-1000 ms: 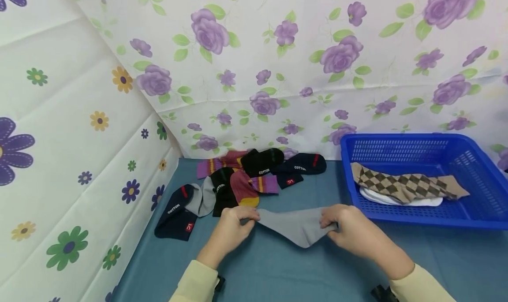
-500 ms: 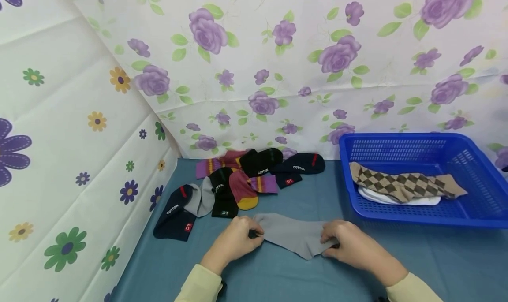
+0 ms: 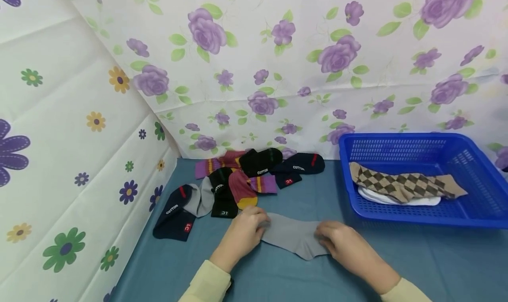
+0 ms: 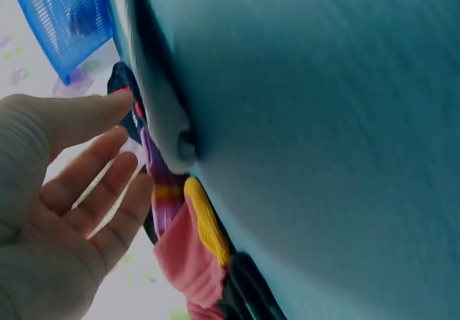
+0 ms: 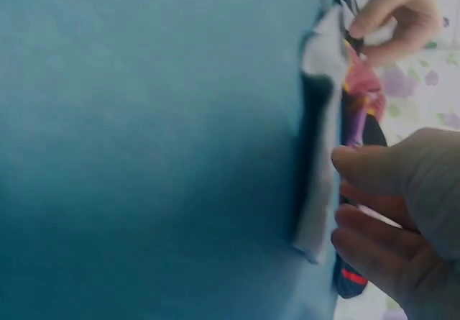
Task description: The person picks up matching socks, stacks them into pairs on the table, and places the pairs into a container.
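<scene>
A plain grey sock (image 3: 293, 233) lies spread flat on the blue-green cloth, its heel bulging toward the person. At its left end is my left hand (image 3: 245, 233); in the left wrist view the thumb and fingers (image 4: 133, 198) stand apart, with the sock (image 4: 162, 111) just beyond the thumb tip. My right hand (image 3: 349, 249) hovers by the sock's right end. Seen from the right wrist, its fingers (image 5: 359, 255) are loosely bent beside the sock (image 5: 327, 68), holding nothing.
Behind the left hand lies a cluster of socks: navy (image 3: 172, 220), grey (image 3: 204, 200), black (image 3: 224, 200), maroon-purple with yellow (image 3: 242, 187). Another navy sock (image 3: 305, 163) lies farther back. A blue basket (image 3: 428, 219) at right holds a brown checkered sock (image 3: 405, 185) and a white one (image 3: 379, 197).
The grey sock, stretched between both hands a second ago, has come down flat on the cloth. Both hands have let go of its ends, the left shifting slightly right.
</scene>
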A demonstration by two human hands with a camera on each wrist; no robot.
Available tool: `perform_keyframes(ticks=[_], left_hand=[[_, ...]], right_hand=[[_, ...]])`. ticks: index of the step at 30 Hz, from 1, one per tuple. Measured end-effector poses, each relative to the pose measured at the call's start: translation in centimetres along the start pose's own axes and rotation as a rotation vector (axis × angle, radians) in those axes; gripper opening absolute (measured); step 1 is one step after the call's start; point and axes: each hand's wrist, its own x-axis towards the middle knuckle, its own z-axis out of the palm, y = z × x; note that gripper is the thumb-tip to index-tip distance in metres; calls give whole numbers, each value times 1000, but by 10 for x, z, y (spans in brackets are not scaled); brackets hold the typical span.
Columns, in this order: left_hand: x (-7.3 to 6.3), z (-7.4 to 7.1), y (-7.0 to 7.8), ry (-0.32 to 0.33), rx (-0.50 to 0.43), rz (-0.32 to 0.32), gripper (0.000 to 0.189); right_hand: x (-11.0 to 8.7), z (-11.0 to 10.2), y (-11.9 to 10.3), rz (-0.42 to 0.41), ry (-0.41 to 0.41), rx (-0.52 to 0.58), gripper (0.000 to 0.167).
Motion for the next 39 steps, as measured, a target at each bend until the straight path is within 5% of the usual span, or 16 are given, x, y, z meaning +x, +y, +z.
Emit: perform_keyframes(ticks=[7, 23, 39], left_hand=[[2, 6, 8, -133, 33, 6, 38], [5, 6, 8, -130, 55, -98, 36], [5, 12, 8, -147, 80, -85, 33]], right_hand=[[-5, 8, 0, 18, -10, -15, 39], [-1, 11, 14, -22, -147, -137, 52], [-13, 18, 11, 34, -219, -176, 63]])
